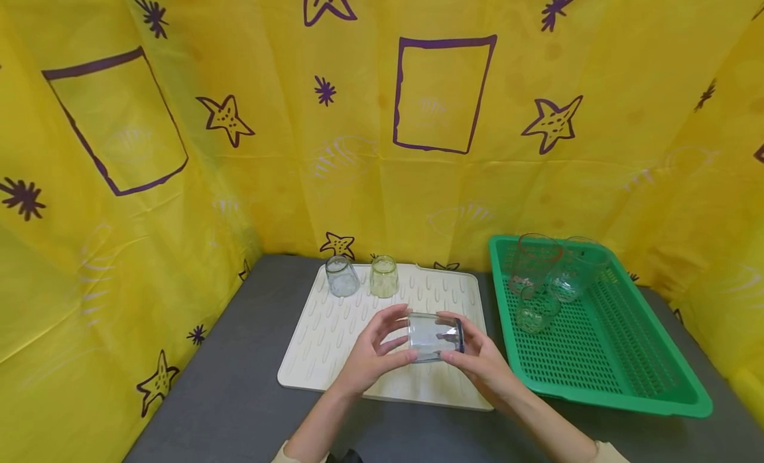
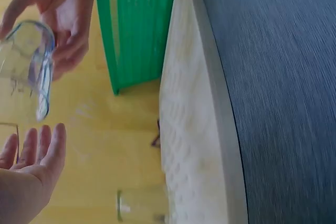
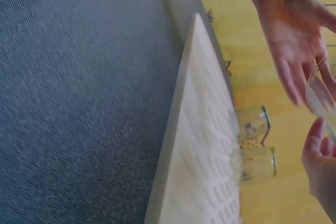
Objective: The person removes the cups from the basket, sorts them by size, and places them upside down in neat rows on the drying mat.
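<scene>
A clear drinking glass (image 1: pixel 426 338) is held on its side above the white drying mat (image 1: pixel 322 337) in the head view. My left hand (image 1: pixel 371 349) holds its left end, thumb below and fingers above. At the other end, by the dark-looking rim, my right hand (image 1: pixel 485 362) grips it between thumb and fingers. The left wrist view shows the glass (image 2: pixel 23 74) between both hands. Two more glasses, one bluish (image 1: pixel 343 277) and one yellowish (image 1: pixel 384 277), stand upside down at the mat's back left.
To the right of the mat is a green plastic basket (image 1: pixel 609 400) with several glasses (image 1: pixel 537 267) at its back left. Mat and basket rest on a dark grey table (image 1: pixel 239 370). A yellow patterned cloth (image 1: pixel 358 184) hangs behind and along the sides.
</scene>
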